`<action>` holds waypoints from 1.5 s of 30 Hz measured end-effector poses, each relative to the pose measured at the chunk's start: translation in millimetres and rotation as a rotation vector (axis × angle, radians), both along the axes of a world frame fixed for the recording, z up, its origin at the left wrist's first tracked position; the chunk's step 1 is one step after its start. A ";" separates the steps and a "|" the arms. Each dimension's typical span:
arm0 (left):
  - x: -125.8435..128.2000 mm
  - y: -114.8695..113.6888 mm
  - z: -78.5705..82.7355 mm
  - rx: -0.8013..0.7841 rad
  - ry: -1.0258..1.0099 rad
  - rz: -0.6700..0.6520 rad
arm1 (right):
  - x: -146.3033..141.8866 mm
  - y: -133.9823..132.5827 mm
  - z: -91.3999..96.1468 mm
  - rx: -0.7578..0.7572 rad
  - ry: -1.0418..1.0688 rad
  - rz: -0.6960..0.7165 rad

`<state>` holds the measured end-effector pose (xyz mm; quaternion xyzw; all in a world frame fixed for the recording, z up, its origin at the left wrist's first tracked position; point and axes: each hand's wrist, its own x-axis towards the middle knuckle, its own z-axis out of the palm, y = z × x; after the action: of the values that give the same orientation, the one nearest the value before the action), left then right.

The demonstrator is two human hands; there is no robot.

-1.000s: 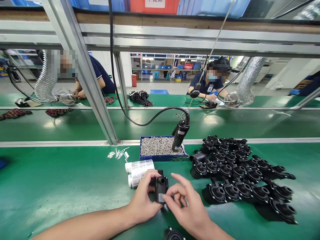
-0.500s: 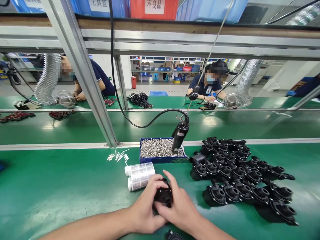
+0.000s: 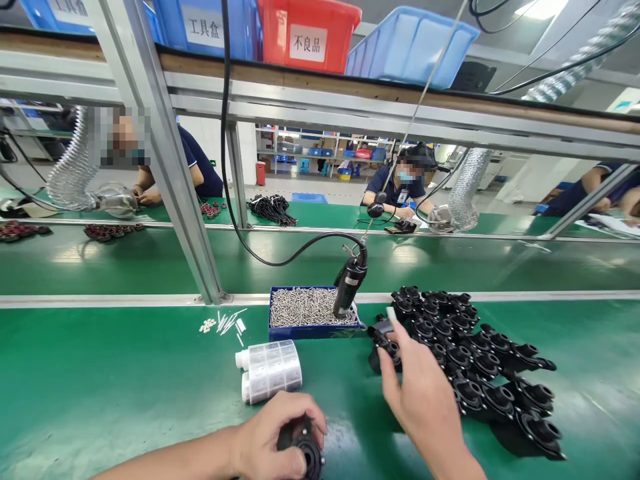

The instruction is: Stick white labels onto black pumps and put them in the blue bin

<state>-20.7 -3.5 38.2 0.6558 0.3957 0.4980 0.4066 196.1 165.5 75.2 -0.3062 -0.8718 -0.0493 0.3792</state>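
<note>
My left hand (image 3: 283,437) is closed around a black round plastic housing (image 3: 311,455) near the bottom edge, its thumb across the front and its fingers behind. A raised collar and small bright screw heads show on this housing; the rest is covered by my hand. My right hand (image 3: 425,387) reaches over the group of similar black housings (image 3: 473,340). Its index finger and thumb are spread beside the leftmost housing (image 3: 384,347), and something pale shows at the index fingertip. Whether the fingers touch that housing I cannot tell.
Two white label rolls (image 3: 273,372) lie left of centre. Behind them stand a blue tray of screws (image 3: 305,310) and a hanging black power screwdriver (image 3: 350,287). Small white pieces (image 3: 227,323) lie farther left. A metal post (image 3: 170,167) rises before co-workers.
My right hand has left the housing that both hands were around and moved right to the group. My left hand stays closed on a housing, lower down. The view has tilted up slightly.
</note>
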 end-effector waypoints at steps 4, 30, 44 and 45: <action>6.6 -2.3 -9.7 -0.101 -0.138 -0.037 | 8.8 18.8 -5.6 0.019 -0.094 -0.167; 10.9 6.3 -27.8 -0.022 -0.176 0.257 | -44.3 -42.7 -21.9 -1.388 0.582 0.526; 16.3 9.9 -21.9 -0.116 -0.184 0.511 | -45.6 -61.5 -10.7 -1.425 0.389 0.591; 16.5 9.8 -22.4 -0.108 -0.179 0.509 | -46.5 -62.3 -11.7 -1.428 0.390 0.583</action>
<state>-4.1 6.3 15.8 0.4659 0.5364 0.6183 0.3360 149.6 103.2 63.4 -0.2377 -0.6556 0.6771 0.2347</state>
